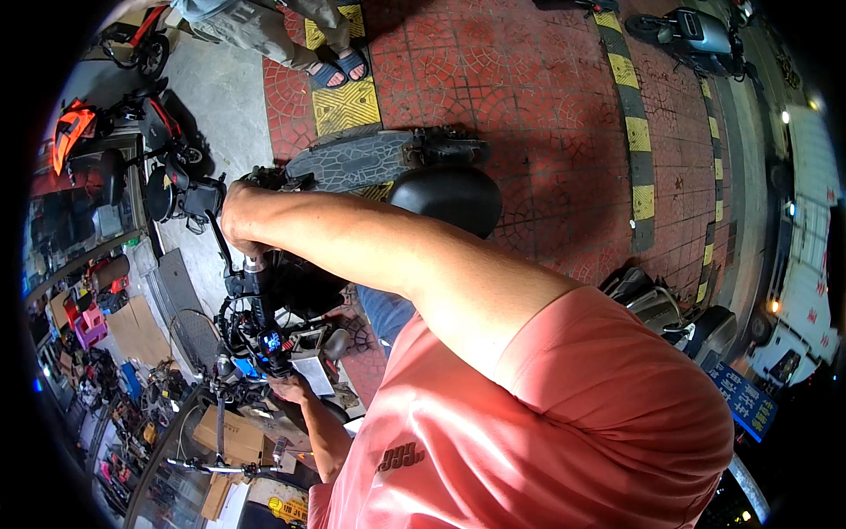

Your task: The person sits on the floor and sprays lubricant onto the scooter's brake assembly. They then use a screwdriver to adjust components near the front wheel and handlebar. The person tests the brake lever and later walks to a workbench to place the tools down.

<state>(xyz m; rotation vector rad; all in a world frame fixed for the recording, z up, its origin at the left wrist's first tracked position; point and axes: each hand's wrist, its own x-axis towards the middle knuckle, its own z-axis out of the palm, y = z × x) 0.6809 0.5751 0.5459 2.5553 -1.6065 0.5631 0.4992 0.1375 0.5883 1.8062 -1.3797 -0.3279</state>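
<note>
My right hand is closed around one end of a scooter's handlebar, close to a black brake lever. At the other end of the bar, my left hand has its fingers bent around the grip area, partly hidden. A small lit display glows blue between the hands, nearer the left one. Dark cables and fittings crowd around the display. A black round mirror or lamp and a boxy black part lie just beyond my right hand.
A grey textured footboard and black seat are beside my right arm. A person in sandals stands at the top. Boxes, tools and parts fill the shop at left. Parked scooters and a white truck are right.
</note>
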